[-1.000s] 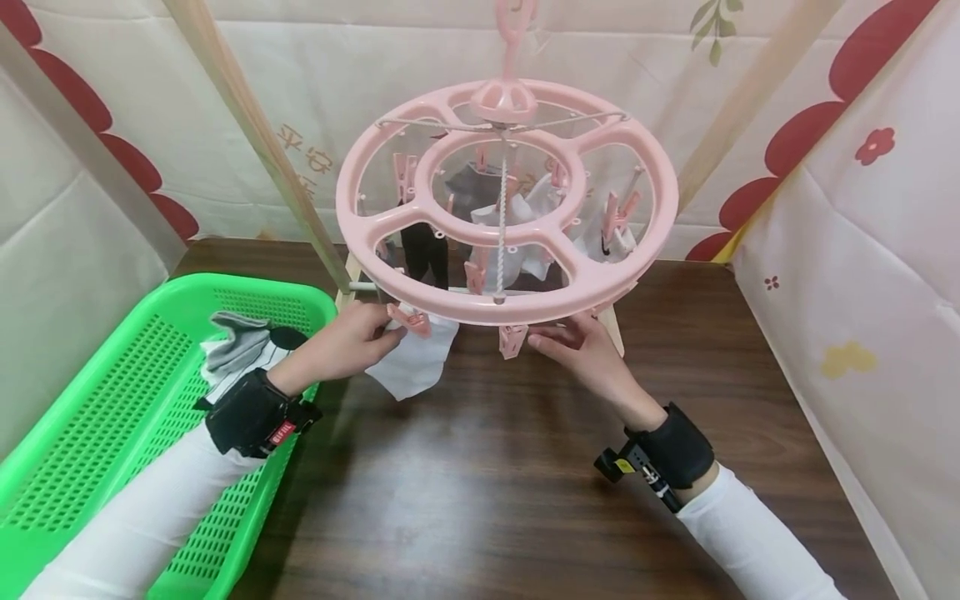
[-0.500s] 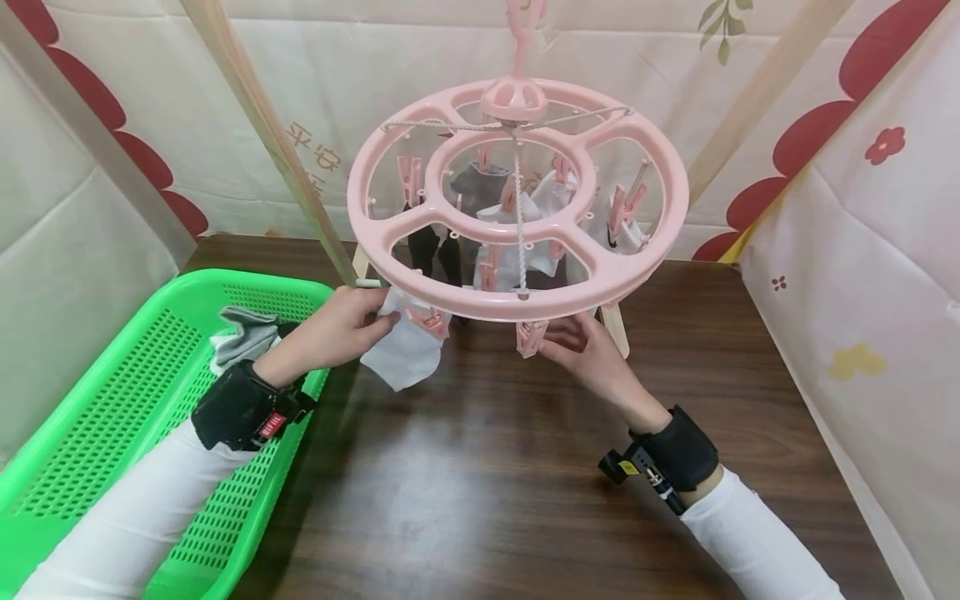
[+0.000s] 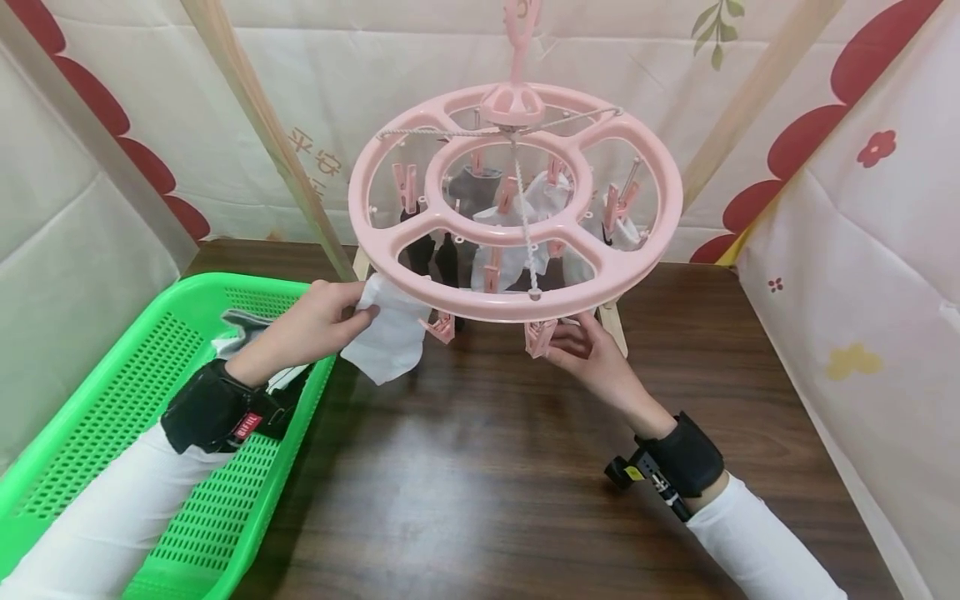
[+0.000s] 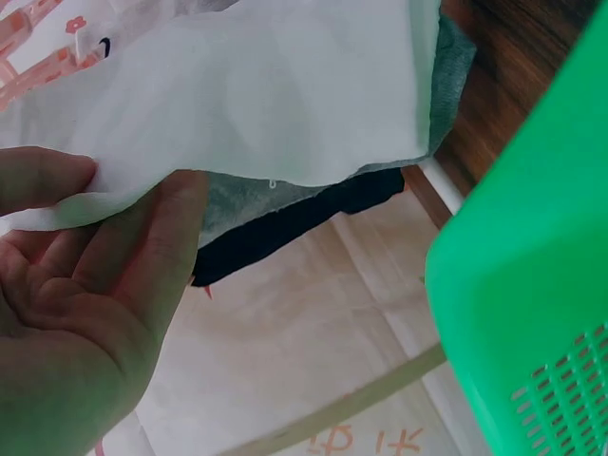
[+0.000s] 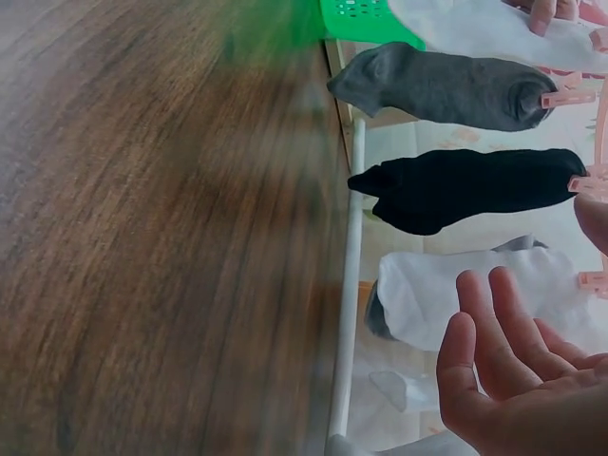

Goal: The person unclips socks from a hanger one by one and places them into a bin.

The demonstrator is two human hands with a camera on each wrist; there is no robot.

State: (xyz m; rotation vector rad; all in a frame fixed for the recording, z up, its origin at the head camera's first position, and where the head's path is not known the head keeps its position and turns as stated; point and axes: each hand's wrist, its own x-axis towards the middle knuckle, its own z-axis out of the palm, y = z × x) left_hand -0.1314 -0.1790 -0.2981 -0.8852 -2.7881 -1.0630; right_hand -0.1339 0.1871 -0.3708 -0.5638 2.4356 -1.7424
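My left hand (image 3: 318, 325) pinches a white sock (image 3: 388, 329) by its edge, thumb on one side and fingers behind, as the left wrist view shows. The sock hangs at the left front of a round pink drying rack (image 3: 517, 312), beside a pink clothespin (image 3: 441, 327). My right hand (image 3: 588, 354) is under the rack's front rim, its thumb close to another pink clothespin (image 3: 538, 337). In the right wrist view its fingers (image 5: 503, 332) are extended and loosely bent. A grey sock (image 5: 456, 87), a black sock (image 5: 475, 188) and a white sock (image 5: 427, 294) hang from clips there.
A green perforated basket (image 3: 292, 467) stands on the left with grey and white socks (image 3: 243, 325) inside, partly behind my left forearm. Wooden poles (image 3: 255, 125) rise behind the rack. The brown table (image 3: 480, 492) spreads in front; patterned cloth (image 3: 847, 292) walls surround it.
My left hand has moved left with the white sock, from behind the front left clothespin to beside it. The right hand stays near its clothespin, with only a slight shift.
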